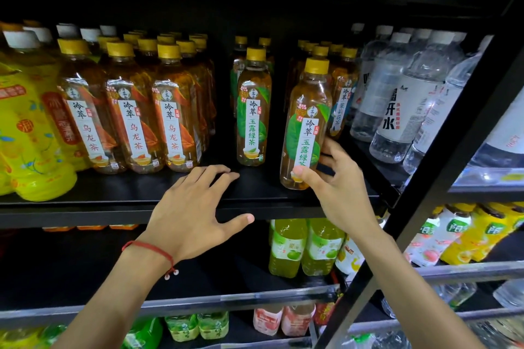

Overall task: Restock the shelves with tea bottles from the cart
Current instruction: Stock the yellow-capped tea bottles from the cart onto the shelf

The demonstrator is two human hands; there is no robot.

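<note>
Green-label bottle [304,125] tilts in the right hand [334,184], pinched low; stand it upright, label forward, beside its twin [253,110]. Left hand [195,207] rests open on the shelf [113,207].

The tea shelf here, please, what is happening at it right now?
A person is restocking it. The right hand grips a green-label tea bottle near its base, tilted, at the front of the black shelf, beside another green-label bottle already standing upright. The left hand lies flat and empty on the shelf edge. Orange-label tea bottles fill the rows on the left, and water bottles stand at the right.
</note>
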